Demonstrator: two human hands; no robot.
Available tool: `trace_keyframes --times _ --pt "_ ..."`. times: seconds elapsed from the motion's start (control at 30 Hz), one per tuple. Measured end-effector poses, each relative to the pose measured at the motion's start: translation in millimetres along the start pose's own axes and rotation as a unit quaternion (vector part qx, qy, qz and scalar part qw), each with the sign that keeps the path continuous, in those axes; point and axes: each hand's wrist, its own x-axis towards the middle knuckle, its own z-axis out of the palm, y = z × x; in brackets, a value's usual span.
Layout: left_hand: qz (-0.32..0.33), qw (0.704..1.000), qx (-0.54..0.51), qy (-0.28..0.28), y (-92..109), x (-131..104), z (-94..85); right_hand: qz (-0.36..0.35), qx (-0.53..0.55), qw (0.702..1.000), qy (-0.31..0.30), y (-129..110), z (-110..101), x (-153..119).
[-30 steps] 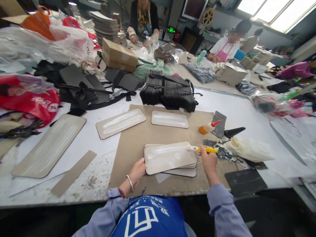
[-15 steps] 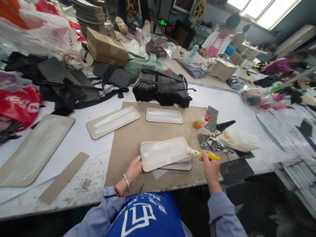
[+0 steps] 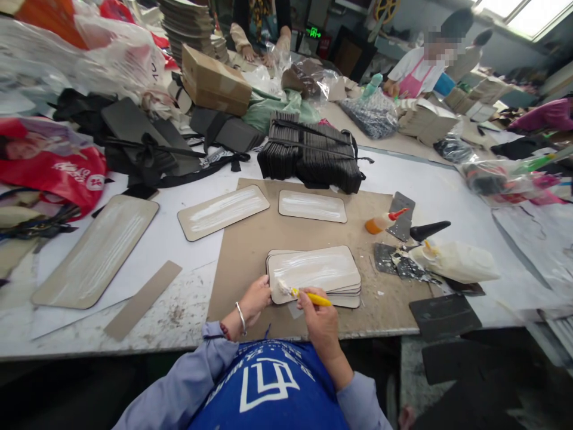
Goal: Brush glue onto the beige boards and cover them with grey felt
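My right hand (image 3: pixel 319 319) is closed around the yellow handle of a glue brush (image 3: pixel 316 297). The brush's white-coated bristles touch the lower left part of the top beige board (image 3: pixel 320 272), which carries white glue streaks. Under it lie several similar boards in a slightly fanned stack (image 3: pixel 349 300). At the stack's left edge my left hand (image 3: pixel 255 301) grips the top board, with the thumb near its corner. Three more streaked boards lie beyond: one far left (image 3: pixel 101 251), one at centre left (image 3: pixel 224 212) and one behind the stack (image 3: pixel 312 206).
A white glue bottle (image 3: pixel 465 261) lies on its side at right, near an orange-liquid bottle (image 3: pixel 377 224) and a black-handled tool (image 3: pixel 430 230). Strapped black pieces (image 3: pixel 308 152) stand behind. A brown strip (image 3: pixel 143 298) lies left. Co-workers are at the far side.
My right hand has moved the brush from the top board's right end to its lower left part. My left hand stays at the board's left edge. The view has shifted slightly.
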Motion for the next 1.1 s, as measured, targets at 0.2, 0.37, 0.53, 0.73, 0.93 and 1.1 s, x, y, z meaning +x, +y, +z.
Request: trace_keyframes --times 0.2,0.37,0.53,0.73,0.93,1.1 --pt "0.004 1.0 -0.023 0.007 1.1 -3.5 2.0 0.074 -0.013 0.99 0.122 15.9 -33.1 39.1" --pt "0.002 1.0 -0.019 0.02 0.7 -4.0 3.2 0.063 -0.045 0.985 0.154 11.7 -51.1 27.4" --pt "0.001 0.999 -0.016 0.036 1.8 -4.9 4.4 0.095 -0.012 0.988 0.119 24.9 -57.7 10.7" --pt "0.001 0.999 -0.015 0.044 1.9 -5.4 5.7 0.019 -0.19 0.955 0.228 46.9 -112.7 31.3" --pt "0.015 0.999 -0.011 0.033 -1.3 -5.6 4.3 -0.082 -0.187 0.972 0.118 32.5 -74.3 11.0" --pt "0.006 1.0 -0.019 0.001 3.3 -9.4 5.9 0.079 -0.011 0.996 0.049 4.9 -41.8 -4.5"
